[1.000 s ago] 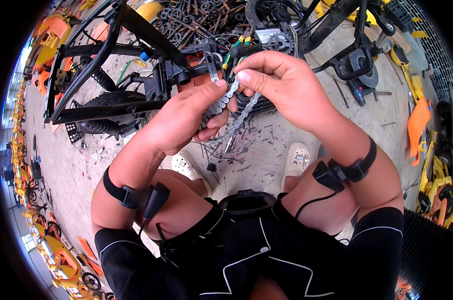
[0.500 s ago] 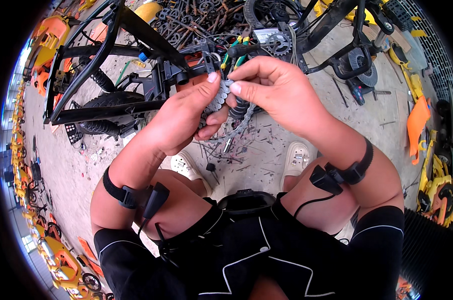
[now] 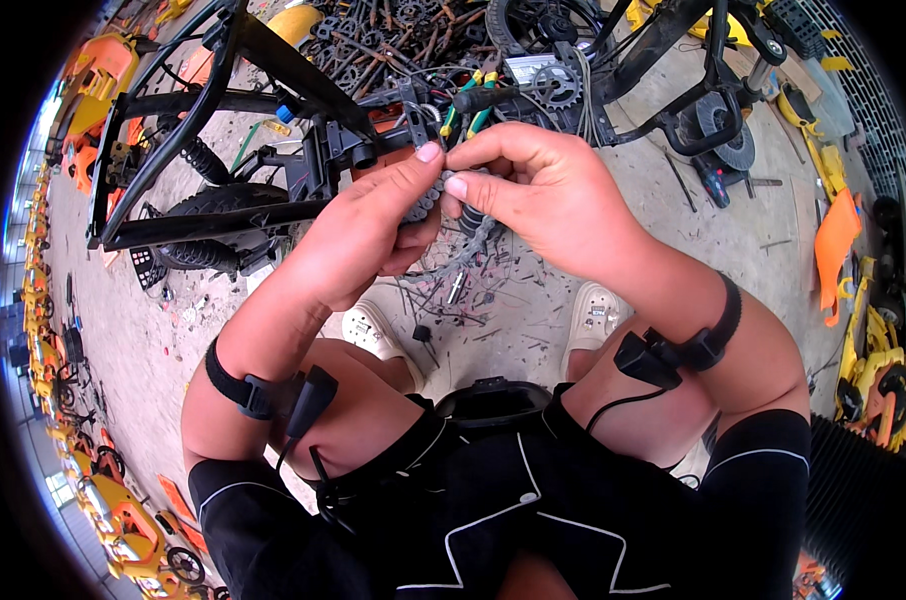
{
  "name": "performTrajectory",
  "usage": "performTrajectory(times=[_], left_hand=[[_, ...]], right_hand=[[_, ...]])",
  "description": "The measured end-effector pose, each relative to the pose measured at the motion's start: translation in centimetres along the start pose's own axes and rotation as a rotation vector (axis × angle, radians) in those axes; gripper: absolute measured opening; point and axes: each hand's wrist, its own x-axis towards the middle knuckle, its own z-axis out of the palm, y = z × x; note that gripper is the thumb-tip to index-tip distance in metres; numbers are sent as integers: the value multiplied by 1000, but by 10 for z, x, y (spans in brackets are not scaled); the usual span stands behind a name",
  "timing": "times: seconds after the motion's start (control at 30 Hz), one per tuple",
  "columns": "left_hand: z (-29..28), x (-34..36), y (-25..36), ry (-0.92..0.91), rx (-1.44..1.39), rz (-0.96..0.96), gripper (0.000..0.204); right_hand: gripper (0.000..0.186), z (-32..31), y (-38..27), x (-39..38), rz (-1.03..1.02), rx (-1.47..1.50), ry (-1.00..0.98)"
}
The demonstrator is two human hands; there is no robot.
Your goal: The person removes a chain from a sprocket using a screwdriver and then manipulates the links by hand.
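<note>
Head view: at upper centre of the frame, the left hand (image 3: 368,215) is closed around the bunched part of a chain (image 3: 421,208), and the right hand (image 3: 558,190) pinches the chain between thumb and forefinger. Its slack hangs below both hands; a sprocket (image 3: 558,87) lies above the right hand, a tyre (image 3: 235,195) at upper left.

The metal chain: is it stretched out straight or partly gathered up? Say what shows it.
Partly gathered: the chain bunches in the left hand, while a slack length curves below the right hand.
</note>
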Motion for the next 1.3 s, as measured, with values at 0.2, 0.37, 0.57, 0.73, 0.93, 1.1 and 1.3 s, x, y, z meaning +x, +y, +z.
performTrajectory(times=[0.2, 0.37, 0.57, 0.73, 0.93, 1.1, 1.3], left_hand=[[0, 3, 2, 69, -35, 32, 45], [0, 4, -2, 63, -11, 54, 45], [2, 2, 4, -39, 96, -54, 48], [0, 1, 2, -57, 122, -13, 53], [-2, 0, 3, -99, 187, -13, 55], [-4, 2, -1, -156, 204, -16, 56], [1, 3, -3, -143, 56, 14, 54]], right_hand=[[22, -4, -1, -2, 156, 127, -14], [22, -15, 4, -1, 117, 13, -6], [19, -10, 1, 1, 51, 32, 38], [20, -6, 3, 3, 50, 135, 57], [20, -4, -1, 2, 40, 129, 76], [18, -2, 2, 1, 72, 169, 96], [17, 5, 7, 2, 22, 290, 165]])
